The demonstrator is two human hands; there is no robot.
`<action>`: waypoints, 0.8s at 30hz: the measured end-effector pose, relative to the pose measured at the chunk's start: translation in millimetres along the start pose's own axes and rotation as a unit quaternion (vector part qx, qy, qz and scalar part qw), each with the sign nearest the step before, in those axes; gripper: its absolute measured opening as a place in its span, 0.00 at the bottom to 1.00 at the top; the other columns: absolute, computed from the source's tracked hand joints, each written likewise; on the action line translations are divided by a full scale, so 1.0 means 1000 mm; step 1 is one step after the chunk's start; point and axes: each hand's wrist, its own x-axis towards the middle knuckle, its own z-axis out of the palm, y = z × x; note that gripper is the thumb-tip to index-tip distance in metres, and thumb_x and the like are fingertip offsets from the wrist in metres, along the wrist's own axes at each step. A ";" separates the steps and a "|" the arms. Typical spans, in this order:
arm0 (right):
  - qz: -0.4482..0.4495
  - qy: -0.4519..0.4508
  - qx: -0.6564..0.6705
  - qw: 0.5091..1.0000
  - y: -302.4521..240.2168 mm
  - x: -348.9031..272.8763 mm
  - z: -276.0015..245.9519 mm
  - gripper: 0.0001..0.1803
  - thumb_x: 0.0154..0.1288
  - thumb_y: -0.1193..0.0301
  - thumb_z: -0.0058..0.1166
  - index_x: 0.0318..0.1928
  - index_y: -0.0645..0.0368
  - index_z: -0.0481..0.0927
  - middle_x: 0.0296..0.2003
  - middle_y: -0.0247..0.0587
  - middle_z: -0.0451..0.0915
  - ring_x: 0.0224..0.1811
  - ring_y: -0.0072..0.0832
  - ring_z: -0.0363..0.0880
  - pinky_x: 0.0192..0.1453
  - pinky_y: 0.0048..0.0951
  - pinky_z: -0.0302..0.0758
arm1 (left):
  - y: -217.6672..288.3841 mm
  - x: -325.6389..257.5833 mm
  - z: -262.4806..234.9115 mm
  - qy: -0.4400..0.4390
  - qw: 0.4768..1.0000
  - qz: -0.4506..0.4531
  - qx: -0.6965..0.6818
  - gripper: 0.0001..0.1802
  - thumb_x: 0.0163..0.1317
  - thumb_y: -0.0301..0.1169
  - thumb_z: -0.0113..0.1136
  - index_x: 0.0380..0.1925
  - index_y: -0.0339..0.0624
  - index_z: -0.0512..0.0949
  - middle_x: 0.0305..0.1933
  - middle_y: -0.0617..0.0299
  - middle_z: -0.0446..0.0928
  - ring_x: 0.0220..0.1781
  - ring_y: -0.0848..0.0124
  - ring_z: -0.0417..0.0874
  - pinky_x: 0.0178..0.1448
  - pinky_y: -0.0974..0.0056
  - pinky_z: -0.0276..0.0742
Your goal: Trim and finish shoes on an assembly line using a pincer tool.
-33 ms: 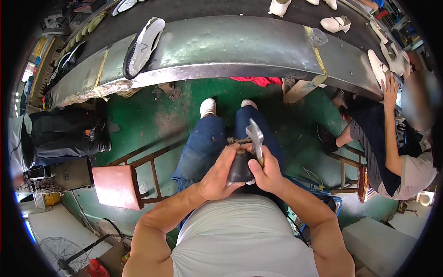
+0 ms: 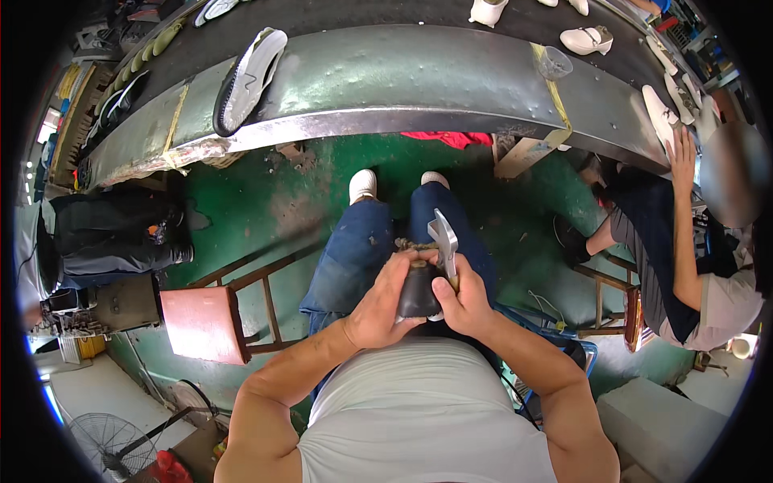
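Observation:
A dark shoe (image 2: 417, 291) rests on my lap, over my blue jeans. My left hand (image 2: 383, 302) grips its left side, fingers curled over the top edge. My right hand (image 2: 460, 299) is closed on the handle of metal pliers (image 2: 444, 239), whose jaws point up and away from me above the shoe. The pliers' lower part is hidden behind my fingers.
A curved metal conveyor (image 2: 403, 88) runs across the top, carrying a white sole (image 2: 250, 76) and white shoes (image 2: 586, 39). A red stool (image 2: 201, 322) stands to my left. Another person (image 2: 684, 241) sits at the right, a hand on the conveyor. A fan (image 2: 105, 435) sits lower left.

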 end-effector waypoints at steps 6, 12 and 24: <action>0.005 0.027 -0.001 1.000 0.008 -0.007 0.008 0.22 0.76 0.64 0.50 0.58 0.70 0.68 0.51 0.54 0.80 0.51 0.42 0.82 0.58 0.36 0.76 | 0.001 0.001 -0.005 -0.026 0.999 0.010 0.033 0.62 0.47 0.23 0.76 0.75 0.35 0.41 0.69 0.35 0.59 0.69 0.34 0.63 0.74 0.40 0.58; 0.036 -0.012 -0.013 0.999 0.014 -0.001 -0.012 0.29 0.71 0.58 0.59 0.59 0.69 0.67 0.51 0.55 0.80 0.52 0.43 0.82 0.59 0.36 0.76 | -0.016 0.004 -0.005 -0.075 0.996 -0.014 0.038 0.62 0.48 0.24 0.76 0.75 0.35 0.41 0.71 0.36 0.57 0.74 0.40 0.60 0.77 0.43 0.56; 0.063 -0.105 -0.104 0.987 -0.003 0.013 -0.025 0.48 0.49 0.58 0.77 0.63 0.65 0.63 0.59 0.56 0.75 0.60 0.45 0.79 0.63 0.39 0.75 | -0.018 0.007 -0.004 -0.085 0.992 -0.037 0.086 0.62 0.48 0.22 0.75 0.76 0.39 0.41 0.75 0.37 0.53 0.79 0.38 0.52 0.79 0.45 0.56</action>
